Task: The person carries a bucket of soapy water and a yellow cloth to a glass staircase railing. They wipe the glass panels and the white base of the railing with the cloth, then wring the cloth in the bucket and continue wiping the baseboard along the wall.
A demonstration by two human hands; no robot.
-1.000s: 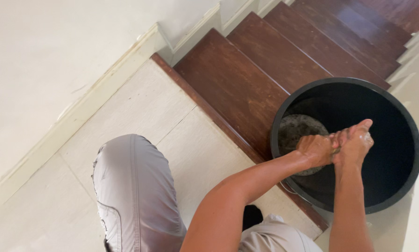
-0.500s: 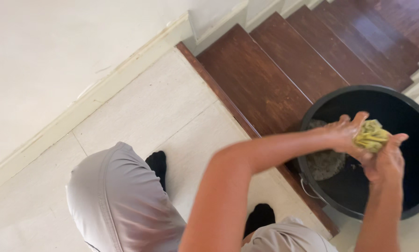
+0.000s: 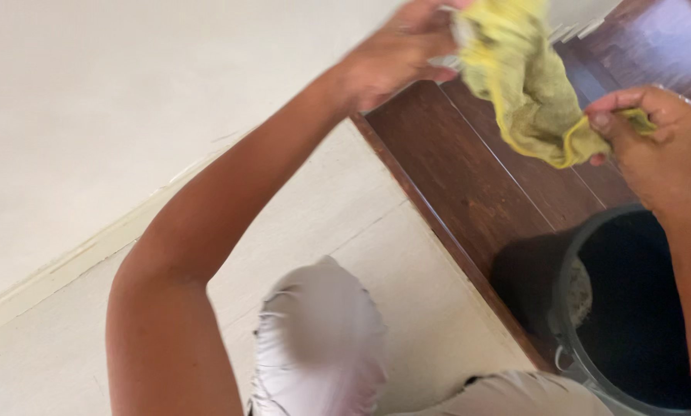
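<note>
A: Where was the cloth?

B: The yellow cloth was up in the air, stretched between both hands, above the dark wooden stair tread. Picture blurred, so the weave did not read clearly.

A: Left hand?

B: The left hand was raised near the top edge of the view, fingers closed on the cloth's upper end. Forearm ran down across the middle of the frame.

A: Right hand?

B: The right hand sat lower and to the right, thumb and fingertips pinched on the cloth's lower corner. A small bit of yellow showed past the knuckles.

A: What lay under it?

B: A black bucket stood on the tread at the lower right, directly below the right hand. Something grey showed against its inner wall; could not tell what.

A: Surroundings?

B: Pale tiled floor met the tread's front edge. A knee in light grey trousers was bent over the floor, just left of the bucket. A white wall filled the upper left, with a baseboard along its foot.
</note>
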